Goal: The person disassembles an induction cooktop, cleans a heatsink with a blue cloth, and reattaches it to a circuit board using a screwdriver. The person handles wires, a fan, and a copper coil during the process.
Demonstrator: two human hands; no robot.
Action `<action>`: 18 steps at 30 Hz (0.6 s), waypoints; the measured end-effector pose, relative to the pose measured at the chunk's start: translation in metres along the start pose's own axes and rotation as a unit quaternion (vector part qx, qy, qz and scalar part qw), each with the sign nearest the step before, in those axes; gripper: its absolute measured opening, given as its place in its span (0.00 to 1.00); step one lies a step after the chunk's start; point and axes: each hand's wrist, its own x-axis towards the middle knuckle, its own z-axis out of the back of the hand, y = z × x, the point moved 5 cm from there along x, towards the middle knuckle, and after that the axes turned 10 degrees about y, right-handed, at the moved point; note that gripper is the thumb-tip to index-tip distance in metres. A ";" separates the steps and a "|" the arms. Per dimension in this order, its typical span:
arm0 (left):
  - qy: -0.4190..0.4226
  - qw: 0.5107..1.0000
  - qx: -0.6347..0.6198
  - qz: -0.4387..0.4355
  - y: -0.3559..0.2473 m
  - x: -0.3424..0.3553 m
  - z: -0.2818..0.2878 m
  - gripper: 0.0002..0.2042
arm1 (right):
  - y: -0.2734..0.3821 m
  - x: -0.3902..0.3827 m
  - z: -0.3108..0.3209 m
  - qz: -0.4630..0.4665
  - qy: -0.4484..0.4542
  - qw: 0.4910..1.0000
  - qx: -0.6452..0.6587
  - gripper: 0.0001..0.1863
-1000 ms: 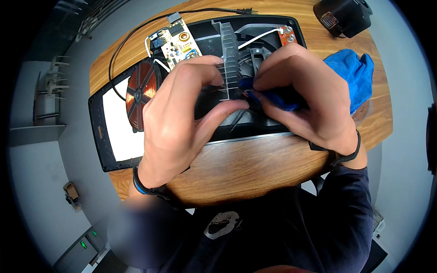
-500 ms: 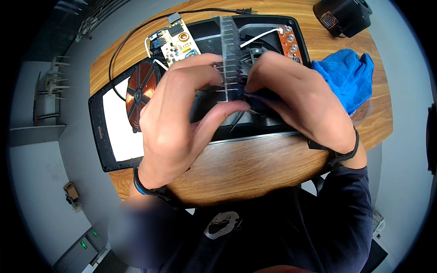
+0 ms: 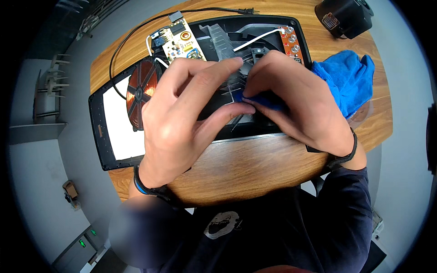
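An opened induction cooker housing (image 3: 273, 27) lies on a round wooden table (image 3: 255, 168). My left hand (image 3: 191, 109) reaches over it, its fingers and thumb closed around a dark finned part (image 3: 221, 42) whose ribbed end shows above the fingertips. My right hand (image 3: 296, 104) meets it from the right and pinches a corner of a blue cloth (image 3: 348, 75) against that part. The rest of the cloth trails away to the right. Both hands hide most of the part and the middle of the housing.
A copper coil (image 3: 141, 91) leans at the left beside a green circuit board (image 3: 177, 43). An orange control board (image 3: 291, 41) sits at the housing's right. A black-framed glass top (image 3: 118, 123), a black cord (image 3: 136, 32) and a black round object (image 3: 343, 16) lie around.
The finned part has tilted, its top end swinging left. My right hand with the cloth has slid slightly along it; my left hand keeps its hold.
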 end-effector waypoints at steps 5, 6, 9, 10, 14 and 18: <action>0.051 0.998 -0.009 0.032 -0.001 0.000 -0.002 0.32 | 0.006 0.000 0.007 0.013 -0.012 1.000 -0.023 0.16; 0.045 0.999 -0.013 0.027 -0.001 -0.001 -0.003 0.32 | 0.009 0.000 0.008 0.020 -0.018 0.999 -0.030 0.16; 0.027 0.999 -0.017 0.017 0.001 -0.001 -0.007 0.32 | 0.003 0.000 0.004 -0.005 0.008 1.000 0.008 0.16; 0.022 1.000 -0.014 0.017 0.003 -0.001 -0.007 0.32 | 0.000 -0.001 0.003 -0.013 0.016 1.000 0.007 0.16; 0.017 1.000 -0.001 0.019 0.002 0.002 -0.004 0.31 | -0.005 0.000 0.003 -0.033 0.034 0.999 0.008 0.15; 0.008 1.000 -0.022 0.021 0.006 0.000 -0.005 0.34 | -0.005 0.000 0.002 -0.047 0.028 0.998 0.002 0.15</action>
